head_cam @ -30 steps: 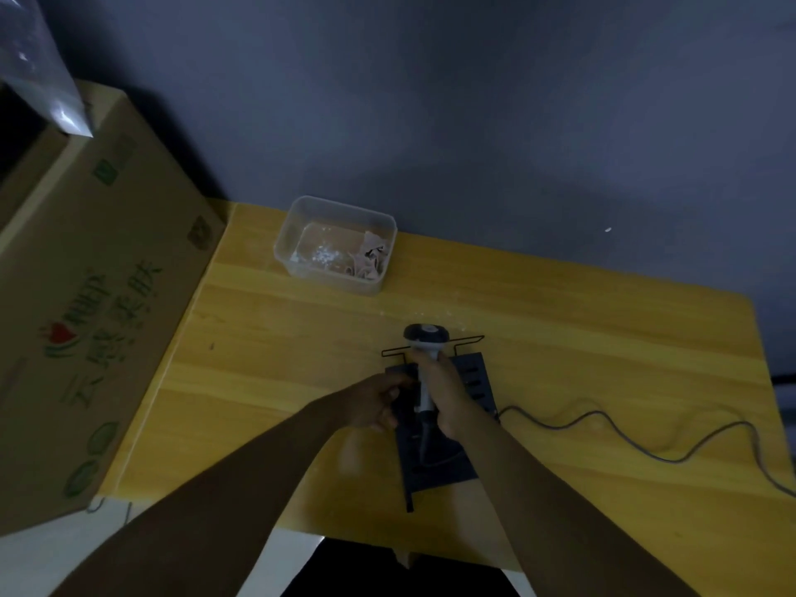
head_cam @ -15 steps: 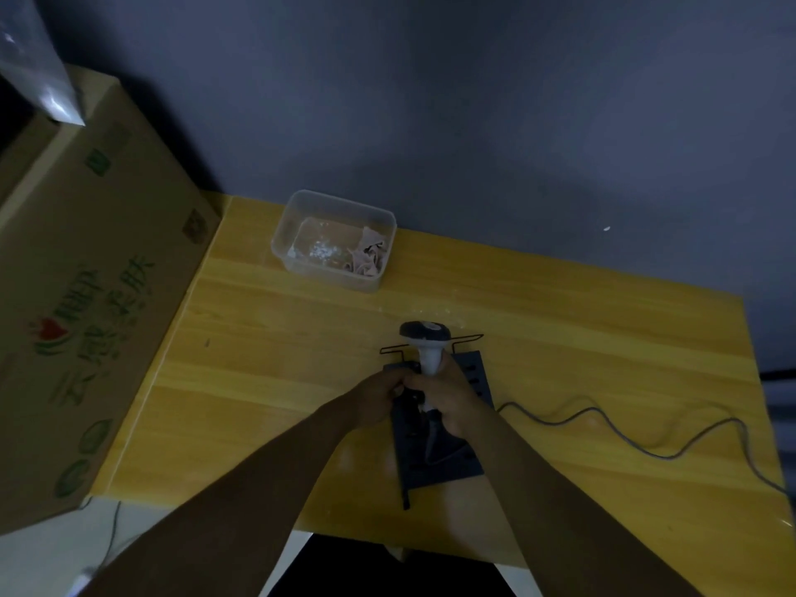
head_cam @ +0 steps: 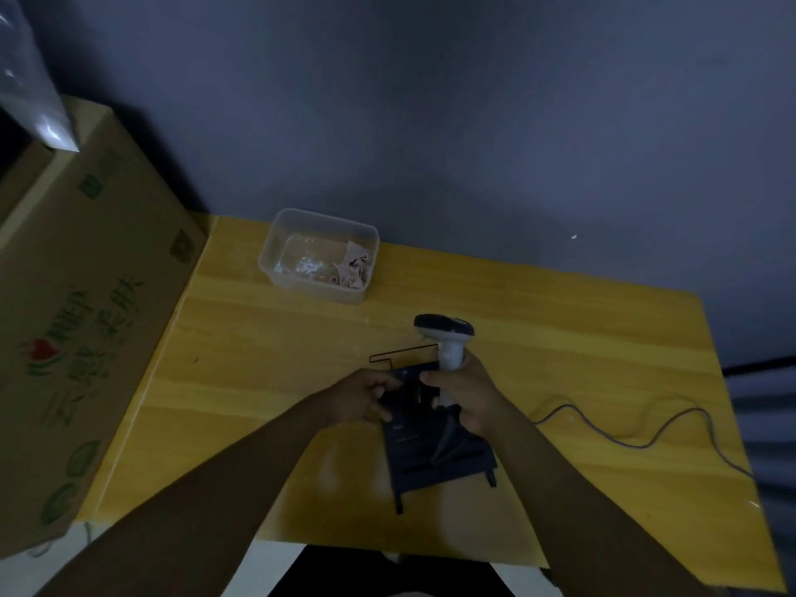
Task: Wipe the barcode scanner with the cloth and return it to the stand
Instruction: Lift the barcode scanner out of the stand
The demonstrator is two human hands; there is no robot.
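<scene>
The barcode scanner (head_cam: pixel 448 338) has a dark head and a pale grey handle. My right hand (head_cam: pixel 467 394) is closed around that handle and holds the scanner upright, just right of the stand's wire cradle. The dark slotted stand (head_cam: pixel 430 450) lies on the wooden table (head_cam: pixel 267 372). My left hand (head_cam: pixel 362 398) grips the stand's upper left edge. A crumpled pinkish cloth (head_cam: pixel 354 269) sits inside the clear plastic tub (head_cam: pixel 318 256) at the table's far left.
A grey cable (head_cam: pixel 637 441) runs from the scanner rightwards across the table to its right edge. A large cardboard box (head_cam: pixel 77 338) stands against the table's left side. A dark wall rises behind the table.
The scanner's head has shifted right, off the wire cradle, with my right hand around the handle. My left hand stays on the stand's left edge.
</scene>
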